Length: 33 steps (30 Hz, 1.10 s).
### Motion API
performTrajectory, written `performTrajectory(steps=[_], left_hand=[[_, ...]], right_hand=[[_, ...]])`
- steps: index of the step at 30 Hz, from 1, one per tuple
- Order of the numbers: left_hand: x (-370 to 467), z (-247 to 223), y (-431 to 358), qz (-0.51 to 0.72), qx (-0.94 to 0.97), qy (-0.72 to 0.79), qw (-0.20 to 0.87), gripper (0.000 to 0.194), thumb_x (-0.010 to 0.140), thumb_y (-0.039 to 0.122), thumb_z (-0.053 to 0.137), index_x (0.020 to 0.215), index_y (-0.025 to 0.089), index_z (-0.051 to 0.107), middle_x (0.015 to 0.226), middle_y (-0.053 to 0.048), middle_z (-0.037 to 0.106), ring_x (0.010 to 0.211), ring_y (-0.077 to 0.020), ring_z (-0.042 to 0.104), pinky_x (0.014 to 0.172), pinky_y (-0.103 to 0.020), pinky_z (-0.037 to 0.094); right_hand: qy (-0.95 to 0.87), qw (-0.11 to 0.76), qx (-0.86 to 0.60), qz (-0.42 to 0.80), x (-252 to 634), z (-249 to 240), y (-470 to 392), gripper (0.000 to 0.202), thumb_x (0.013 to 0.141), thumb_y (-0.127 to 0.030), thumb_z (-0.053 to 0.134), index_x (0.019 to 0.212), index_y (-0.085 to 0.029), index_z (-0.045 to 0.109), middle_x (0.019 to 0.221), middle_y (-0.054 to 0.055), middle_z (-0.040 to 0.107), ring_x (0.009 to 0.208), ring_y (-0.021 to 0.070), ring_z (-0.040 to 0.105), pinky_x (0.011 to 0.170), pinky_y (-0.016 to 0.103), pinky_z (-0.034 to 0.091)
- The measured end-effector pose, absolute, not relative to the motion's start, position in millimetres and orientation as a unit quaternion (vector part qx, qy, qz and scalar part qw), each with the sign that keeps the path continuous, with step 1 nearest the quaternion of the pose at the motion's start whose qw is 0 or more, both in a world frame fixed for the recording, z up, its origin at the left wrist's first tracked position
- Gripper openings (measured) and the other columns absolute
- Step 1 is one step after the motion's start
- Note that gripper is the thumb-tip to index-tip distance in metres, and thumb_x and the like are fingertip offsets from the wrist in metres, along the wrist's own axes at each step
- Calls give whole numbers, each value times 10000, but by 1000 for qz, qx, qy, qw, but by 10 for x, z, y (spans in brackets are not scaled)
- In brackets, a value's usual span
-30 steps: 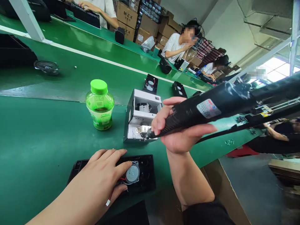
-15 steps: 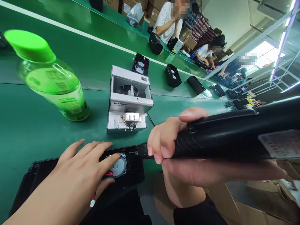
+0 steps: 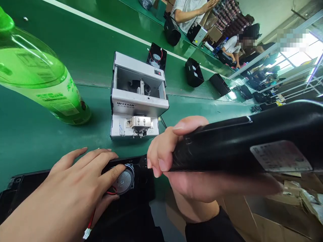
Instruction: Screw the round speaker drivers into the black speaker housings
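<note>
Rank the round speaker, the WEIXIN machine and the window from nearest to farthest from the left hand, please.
1. Round speaker: touching the left hand, on its right.
2. WEIXIN machine: on the bench, ahead and right.
3. Window: far background, right.

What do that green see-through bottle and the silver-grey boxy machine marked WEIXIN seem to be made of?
Green see-through bottle: likely glossy plastic; light shows through it and bright streaks line its shoulder.
Silver-grey boxy machine: probably sheet metal, painted or brushed, from its thin, flat panels and soft sheen.
</note>
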State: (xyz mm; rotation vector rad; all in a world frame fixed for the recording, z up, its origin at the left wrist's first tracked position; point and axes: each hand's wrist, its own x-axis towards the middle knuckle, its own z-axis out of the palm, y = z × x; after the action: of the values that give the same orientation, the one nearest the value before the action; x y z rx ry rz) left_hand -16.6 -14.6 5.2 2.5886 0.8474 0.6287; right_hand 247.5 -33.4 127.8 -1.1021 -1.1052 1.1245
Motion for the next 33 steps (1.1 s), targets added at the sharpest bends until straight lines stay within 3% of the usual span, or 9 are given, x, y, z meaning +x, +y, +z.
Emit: performTrajectory(steps=[2, 5, 10, 14, 19, 22, 26, 30, 33], left_hand=[[-159, 108, -157, 210, 912, 301, 183, 398, 1167, 264, 585, 1401, 406, 872, 1480, -17, 898, 1400, -375, 842, 1488, -669, 418], [-168, 148, -175, 208, 908, 308, 194, 412, 1165, 236, 566, 1395, 387, 873, 1478, -6, 898, 1434, -360, 825, 1535, -655, 366], [-174, 111, -174, 218, 912, 298, 179, 369, 1153, 277, 612, 1413, 396, 845, 1485, -42, 879, 1404, -387, 815, 1442, -644, 403], [-134, 95, -154, 227, 912, 295, 173, 383, 1130, 267, 616, 1435, 405, 802, 1479, -55, 870, 1373, -391, 806, 1350, -630, 415], [-107, 94, -163, 251, 899, 302, 192, 406, 1073, 233, 631, 1392, 418, 800, 1404, -38, 872, 1287, -386, 829, 1341, -646, 452], [-105, 93, -166, 245, 897, 307, 201, 404, 1066, 230, 614, 1373, 416, 799, 1391, -41, 870, 1290, -384, 822, 1348, -665, 451], [-87, 139, -112, 241, 906, 289, 196, 333, 1071, 248, 630, 1310, 417, 789, 1306, -27, 877, 1242, -363, 823, 1234, -630, 462], [-75, 219, -25, 227, 913, 277, 195, 287, 1017, 254, 689, 1234, 406, 800, 1209, -19, 884, 1139, -359, 841, 1110, -634, 496], [-88, 259, 12, 207, 917, 266, 212, 293, 976, 284, 748, 1240, 391, 818, 1260, -32, 910, 1159, -388, 854, 1082, -659, 518]], right_hand=[[-439, 627, -434, 475, 2427, 1348, -324, 702, 949, -1099, 830, 1045, -408, 763, 606, -78, 697, 441, 231, 631, 459, 388, 540], [-415, 635, -440, 480, 2393, 1415, -314, 642, 877, -1000, 991, 989, -397, 799, 589, -80, 710, 429, 221, 626, 455, 378, 527], [-403, 630, -451, 488, 2383, 1403, -294, 611, 773, -912, 1095, 962, -394, 830, 572, -83, 738, 442, 221, 661, 469, 375, 555], [-405, 644, -438, 480, 2361, 1324, -303, 551, 871, -910, 1014, 982, -385, 889, 594, -88, 758, 456, 180, 662, 479, 324, 539], [-426, 644, -416, 480, 2381, 1244, -340, 516, 979, -864, 968, 1070, -358, 931, 663, -74, 792, 527, 175, 709, 544, 320, 580], [-447, 636, -398, 487, 2387, 1207, -338, 496, 1040, -824, 942, 1095, -331, 923, 673, -73, 787, 547, 173, 720, 561, 314, 590], [-495, 638, -343, 480, 2373, 1113, -327, 574, 1145, -883, 777, 1100, -320, 878, 658, -96, 732, 516, 132, 669, 546, 271, 561], [-528, 611, -334, 487, 2359, 1032, -341, 586, 1137, -884, 830, 1114, -300, 881, 736, -77, 774, 581, 123, 720, 613, 278, 628], [-525, 623, -332, 475, 2327, 991, -361, 651, 1077, -961, 855, 1098, -314, 910, 720, -70, 774, 572, 132, 704, 598, 285, 615]])
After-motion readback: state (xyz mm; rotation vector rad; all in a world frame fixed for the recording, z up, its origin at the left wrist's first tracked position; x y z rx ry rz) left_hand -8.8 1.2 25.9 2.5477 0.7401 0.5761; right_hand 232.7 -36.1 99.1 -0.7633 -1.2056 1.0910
